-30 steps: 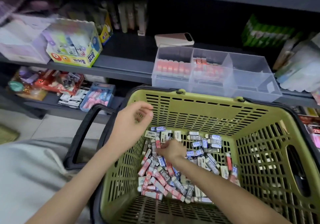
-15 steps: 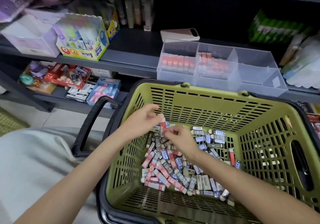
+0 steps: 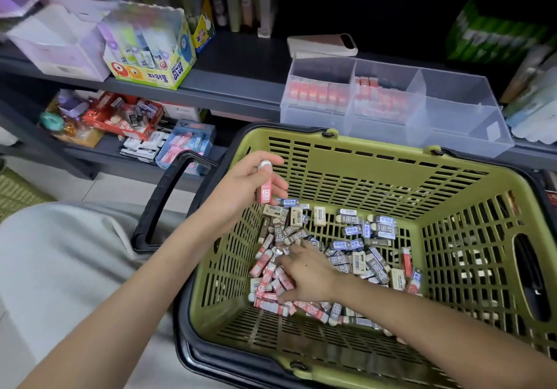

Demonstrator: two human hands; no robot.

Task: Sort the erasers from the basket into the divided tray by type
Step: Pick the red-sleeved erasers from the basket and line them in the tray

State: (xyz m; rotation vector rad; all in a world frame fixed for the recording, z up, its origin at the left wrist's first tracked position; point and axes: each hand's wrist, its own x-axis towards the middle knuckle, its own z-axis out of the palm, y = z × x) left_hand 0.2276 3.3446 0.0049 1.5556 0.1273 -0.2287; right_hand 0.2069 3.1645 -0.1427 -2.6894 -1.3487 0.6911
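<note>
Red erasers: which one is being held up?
The red eraser gripped upright in the left hand, white end up; the rest lie in the green basket or the divided tray.

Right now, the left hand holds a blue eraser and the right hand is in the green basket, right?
No: the head view shows the left hand holds a pink eraser, not blue. The right hand is in the green basket.

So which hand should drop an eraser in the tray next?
Left. The left hand holds a red eraser up high, closer to the divided tray. The right hand is down in the eraser pile.
</note>
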